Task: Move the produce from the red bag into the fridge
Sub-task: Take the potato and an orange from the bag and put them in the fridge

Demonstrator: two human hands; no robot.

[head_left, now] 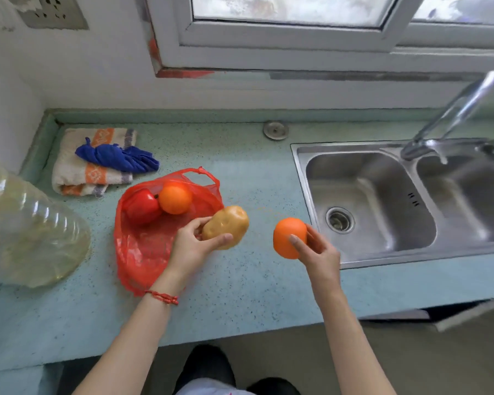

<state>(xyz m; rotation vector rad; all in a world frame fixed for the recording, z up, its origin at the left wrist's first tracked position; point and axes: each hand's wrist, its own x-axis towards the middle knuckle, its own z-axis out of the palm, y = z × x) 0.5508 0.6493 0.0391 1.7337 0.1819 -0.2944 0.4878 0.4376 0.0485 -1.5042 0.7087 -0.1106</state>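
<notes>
A red plastic bag lies open on the pale green counter. Inside it sit a red bell pepper and an orange, side by side at the bag's far end. My left hand grips a tan potato just past the bag's right edge, above the counter. My right hand holds a second orange above the counter, close to the sink's left rim. No fridge is in view.
A double steel sink with a tap fills the right side. A folded towel with a blue cloth on it lies at the back left. A large clear plastic bottle lies at the left edge.
</notes>
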